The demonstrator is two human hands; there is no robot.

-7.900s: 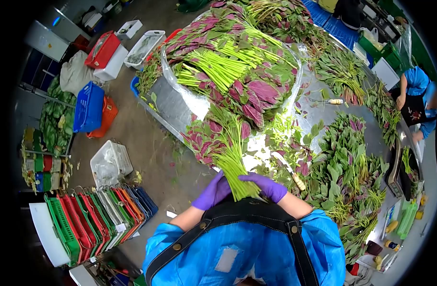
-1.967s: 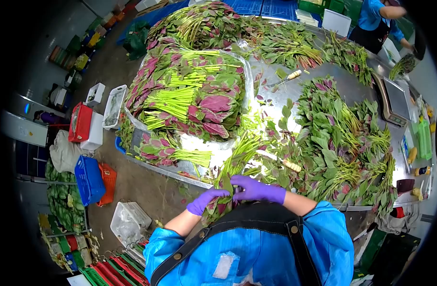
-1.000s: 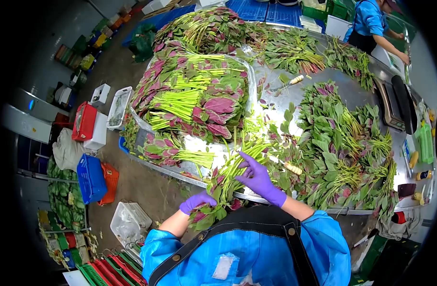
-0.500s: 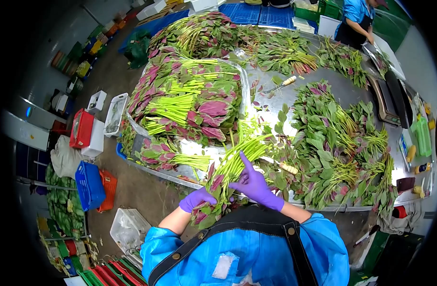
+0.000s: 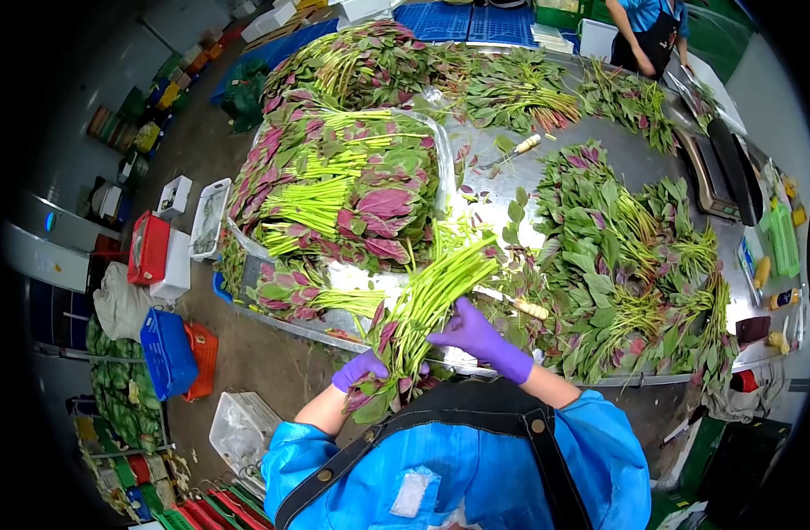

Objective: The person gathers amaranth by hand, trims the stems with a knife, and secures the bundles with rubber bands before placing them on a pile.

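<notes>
Left hand (image 5: 359, 369), purple glove: grip closed around the leafy end of a bunch of greens (image 5: 442, 287), just in front of the black apron (image 5: 462, 399). Bunch leans away from the body, cut stalk ends up and to the right, over the near edge of the metal table (image 5: 506, 187). Right hand (image 5: 486, 339), also gloved: beside the stalks on their right, fingers bent, fingertips at or very near them. Can't tell if that grip has hold of any stalks.

Next out, right of the bunch: a knife (image 5: 530, 308), pale handle toward the right, lying among loose leaves and trimmings. Left of the bunch: a smaller bunch (image 5: 315, 295) flat on the table, stalks pointing right. White crate (image 5: 217, 437) on the floor, left of the person.

Right half of table: big spread of leafy greens (image 5: 599, 265). Left half: large stack of purple-green bunches (image 5: 361, 190) with clear plastic around it. On the floor further left, blue crate (image 5: 168, 349) beside an orange crate (image 5: 201, 353).

Further: second knife (image 5: 526, 144) on bare metal, scale (image 5: 707, 181) at the right. Far side: heap of greens (image 5: 361, 62), more bunches (image 5: 521, 95), then a co-worker (image 5: 652, 40) in blue sleeves at the far right corner.
</notes>
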